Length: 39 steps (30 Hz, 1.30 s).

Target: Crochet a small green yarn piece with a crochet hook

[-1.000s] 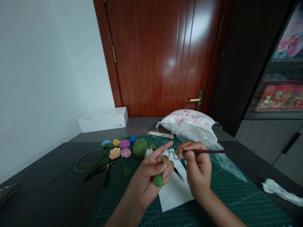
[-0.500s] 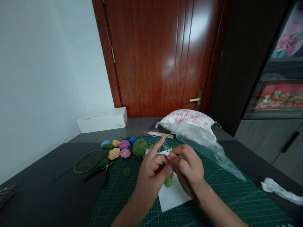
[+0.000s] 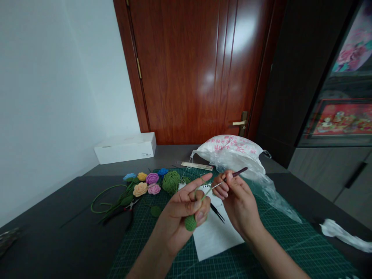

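Between thumb and fingers, my left hand [image 3: 186,207] pinches a small green crochet piece [image 3: 190,223], its rounded end hanging below the thumb. Green yarn [image 3: 207,192] runs over the raised left index finger. A crochet hook [image 3: 240,171] with a dark handle is gripped in my right hand [image 3: 236,192], its thin metal shaft pointing left toward the yarn. Whether the hook's tip is in a loop I cannot make out. Below the hands lie a white notepad [image 3: 217,236] and black tweezers [image 3: 217,213]. A ball of green yarn [image 3: 171,182] sits beyond the left hand.
Crocheted flowers [image 3: 140,189] on green stems lie left, beside pliers [image 3: 130,207] and a green leaf [image 3: 155,211]. A green cutting mat [image 3: 270,232] covers the table's middle. Behind are a white box [image 3: 126,147], a ruler [image 3: 197,166] and a stuffed plastic bag [image 3: 232,149].
My hands have moved apart, the left one shifting left and down with the crochet piece. The hook now shows in my right hand, and the tweezers on the notepad have come into view.
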Tool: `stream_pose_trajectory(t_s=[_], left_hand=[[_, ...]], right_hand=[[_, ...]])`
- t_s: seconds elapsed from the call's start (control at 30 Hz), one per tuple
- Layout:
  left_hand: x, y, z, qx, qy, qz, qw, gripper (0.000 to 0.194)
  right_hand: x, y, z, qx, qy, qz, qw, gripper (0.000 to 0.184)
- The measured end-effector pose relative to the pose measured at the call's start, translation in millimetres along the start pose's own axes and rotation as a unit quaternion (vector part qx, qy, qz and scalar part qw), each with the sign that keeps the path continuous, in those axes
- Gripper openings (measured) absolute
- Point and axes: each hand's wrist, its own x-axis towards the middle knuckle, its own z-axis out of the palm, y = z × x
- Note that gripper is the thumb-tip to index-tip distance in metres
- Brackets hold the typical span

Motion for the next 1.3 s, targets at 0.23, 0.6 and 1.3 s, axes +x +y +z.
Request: stream_pose_trajectory(t_s=[0.23, 0.6, 1.3], left_hand=[[-2, -21, 0.6, 0.215, 0.091, 0.099, 0.967, 0.089], [2, -16, 1.3, 0.013, 0.003, -0.010, 1.000, 0.076], [0, -14, -0.5, 0.204, 0.055, 0.061, 0.975, 0.089]], right_hand=[[-8, 8, -4, -0.295, -0.042, -0.214, 0.930, 0.014], [-7, 5, -11, -0.408, -0.072, -0.424, 0.805, 0.018], [-2, 5, 1, -0.132, -0.050, -0.047, 0.989, 0.024]])
